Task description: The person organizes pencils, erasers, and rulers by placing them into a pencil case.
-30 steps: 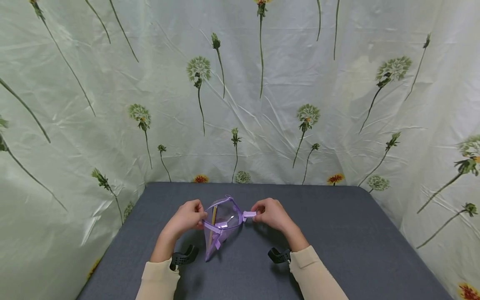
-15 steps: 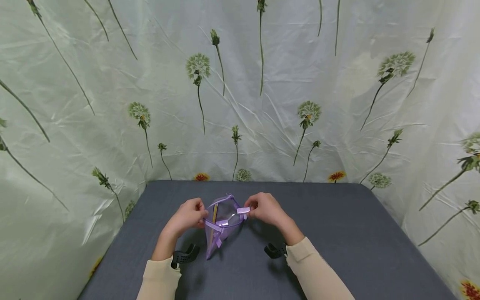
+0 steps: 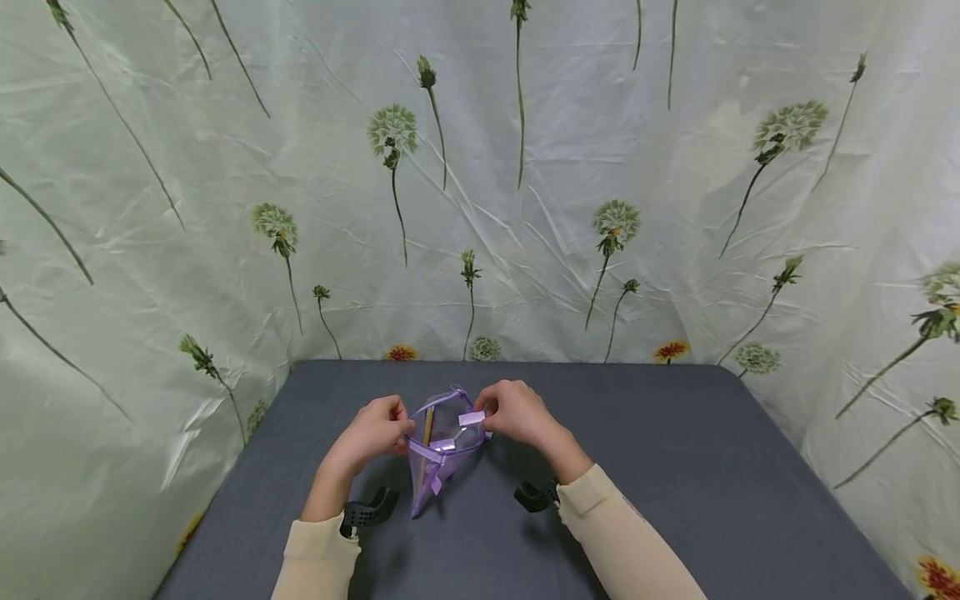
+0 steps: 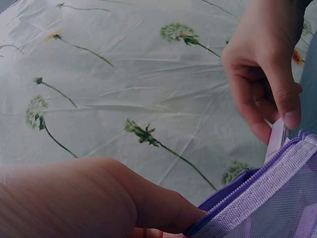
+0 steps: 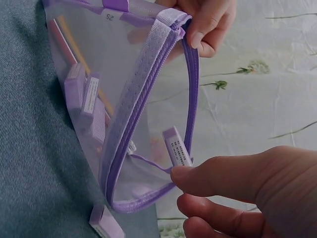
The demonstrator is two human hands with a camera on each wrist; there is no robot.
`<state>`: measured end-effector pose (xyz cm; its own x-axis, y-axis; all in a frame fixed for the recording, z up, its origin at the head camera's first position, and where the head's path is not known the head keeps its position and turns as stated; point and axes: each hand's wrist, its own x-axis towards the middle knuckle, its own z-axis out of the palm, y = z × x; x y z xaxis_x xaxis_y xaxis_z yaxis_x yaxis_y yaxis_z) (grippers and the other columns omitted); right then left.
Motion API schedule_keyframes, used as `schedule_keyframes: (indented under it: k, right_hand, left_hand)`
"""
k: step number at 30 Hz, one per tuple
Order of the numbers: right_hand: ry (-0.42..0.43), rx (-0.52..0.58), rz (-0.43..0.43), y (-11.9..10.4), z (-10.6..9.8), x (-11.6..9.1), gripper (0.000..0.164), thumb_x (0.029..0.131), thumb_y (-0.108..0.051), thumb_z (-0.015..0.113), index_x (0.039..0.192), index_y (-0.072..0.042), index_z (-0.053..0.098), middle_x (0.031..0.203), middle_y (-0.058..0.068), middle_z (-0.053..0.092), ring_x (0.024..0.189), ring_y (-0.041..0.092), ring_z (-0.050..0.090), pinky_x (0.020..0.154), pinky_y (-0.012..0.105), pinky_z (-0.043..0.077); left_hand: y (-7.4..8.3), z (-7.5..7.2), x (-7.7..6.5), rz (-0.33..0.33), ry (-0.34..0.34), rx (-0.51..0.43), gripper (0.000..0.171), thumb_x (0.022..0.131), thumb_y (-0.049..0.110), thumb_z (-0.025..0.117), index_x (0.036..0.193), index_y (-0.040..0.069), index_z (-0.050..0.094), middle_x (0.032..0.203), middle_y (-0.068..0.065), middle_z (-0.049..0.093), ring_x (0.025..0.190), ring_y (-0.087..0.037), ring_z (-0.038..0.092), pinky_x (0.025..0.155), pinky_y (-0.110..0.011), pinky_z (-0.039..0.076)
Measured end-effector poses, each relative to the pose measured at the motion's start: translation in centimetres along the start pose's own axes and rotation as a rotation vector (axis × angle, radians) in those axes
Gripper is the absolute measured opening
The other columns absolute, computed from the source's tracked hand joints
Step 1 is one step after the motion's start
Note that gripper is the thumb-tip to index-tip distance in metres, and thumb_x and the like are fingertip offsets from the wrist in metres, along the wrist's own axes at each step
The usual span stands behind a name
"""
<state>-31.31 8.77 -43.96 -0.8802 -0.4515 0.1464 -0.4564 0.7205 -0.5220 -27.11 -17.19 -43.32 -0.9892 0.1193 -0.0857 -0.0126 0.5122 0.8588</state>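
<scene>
A purple mesh zip pouch (image 3: pixel 425 479) stands on the dark table with its mouth spread wide. My left hand (image 3: pixel 378 429) pinches the zipper edge at one end of the mouth. Between the thumb and fingers of my right hand (image 3: pixel 517 412) is a small lavender eraser (image 5: pixel 176 148) with printed text, held at the opposite side of the opening. Through the mesh, several similar lavender blocks (image 5: pixel 90 94) and slim pencils (image 5: pixel 81 47) show inside. Part of the left thumb hides one corner of the zipper in the left wrist view.
Another lavender block (image 5: pixel 107 223) lies just outside the pouch on the dark grey table (image 3: pixel 675 467). A pale curtain (image 3: pixel 555 167) printed with dandelions hangs behind the table and along its sides. Black wrist-worn devices (image 3: pixel 369 510) sit at both cuffs.
My right hand has moved left with the eraser, from beside the pouch to over its opening. The left hand keeps its hold on the zipper edge.
</scene>
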Motion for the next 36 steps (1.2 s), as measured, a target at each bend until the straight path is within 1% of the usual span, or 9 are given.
schedule_keyframes:
  k: [7, 13, 19, 26, 33, 36]
  right_hand:
    - [-0.021, -0.005, 0.019, -0.8, 0.5, 0.8, 0.018, 0.08, -0.013, 0.082, 0.098, -0.018, 0.078, 0.072, -0.014, 0.065, 0.061, 0.006, 0.058, 0.057, 0.03, 0.047]
    - [-0.023, -0.031, 0.024, -1.2, 1.1, 1.2, 0.02, 0.081, -0.013, 0.081, 0.101, -0.016, 0.079, 0.076, -0.012, 0.066, 0.062, 0.006, 0.059, 0.057, 0.03, 0.048]
    - [-0.015, -0.045, 0.042, -1.6, 1.6, 1.6, 0.021, 0.08, -0.013, 0.082, 0.1, -0.017, 0.079, 0.073, -0.012, 0.064, 0.062, 0.007, 0.058, 0.057, 0.031, 0.047]
    - [0.003, -0.051, 0.036, -1.9, 1.9, 1.8, 0.02, 0.078, -0.014, 0.082, 0.098, -0.018, 0.08, 0.073, -0.012, 0.064, 0.06, 0.007, 0.057, 0.056, 0.03, 0.046]
    - [0.002, -0.052, 0.046, -2.2, 2.2, 2.4, 0.022, 0.078, -0.016, 0.083, 0.1, -0.019, 0.08, 0.076, -0.013, 0.066, 0.065, 0.005, 0.058, 0.059, 0.03, 0.047]
    - [0.001, -0.045, 0.035, -2.4, 2.2, 2.4, 0.022, 0.079, -0.016, 0.084, 0.1, -0.017, 0.08, 0.075, -0.013, 0.067, 0.066, 0.005, 0.059, 0.06, 0.03, 0.048]
  left_hand:
    - [-0.1, 0.1, 0.1, 0.003, 0.004, 0.005, 0.016, 0.092, 0.004, 0.064, 0.083, 0.003, 0.052, 0.077, -0.012, 0.053, 0.063, -0.021, 0.06, 0.062, -0.038, 0.057]
    - [-0.4, 0.0, 0.3, 0.0, -0.002, -0.002, 0.015, 0.093, 0.004, 0.064, 0.084, 0.003, 0.052, 0.076, -0.012, 0.054, 0.063, -0.022, 0.06, 0.064, -0.041, 0.057]
    - [-0.3, -0.1, 0.3, 0.003, -0.006, 0.008, 0.015, 0.093, 0.005, 0.064, 0.083, 0.003, 0.052, 0.074, -0.012, 0.054, 0.062, -0.022, 0.061, 0.064, -0.04, 0.056]
    - [-0.2, -0.1, 0.4, -0.002, -0.013, 0.006, 0.014, 0.092, 0.005, 0.064, 0.083, 0.003, 0.053, 0.074, -0.011, 0.054, 0.062, -0.021, 0.061, 0.061, -0.036, 0.055]
    - [-0.2, -0.2, 0.3, 0.006, -0.017, 0.0, 0.014, 0.093, 0.004, 0.063, 0.084, 0.003, 0.052, 0.072, -0.011, 0.054, 0.062, -0.022, 0.06, 0.063, -0.039, 0.056]
    - [-0.3, -0.2, 0.3, 0.004, -0.02, 0.002, 0.014, 0.093, 0.005, 0.063, 0.084, 0.003, 0.053, 0.071, -0.011, 0.054, 0.062, -0.022, 0.06, 0.062, -0.038, 0.056]
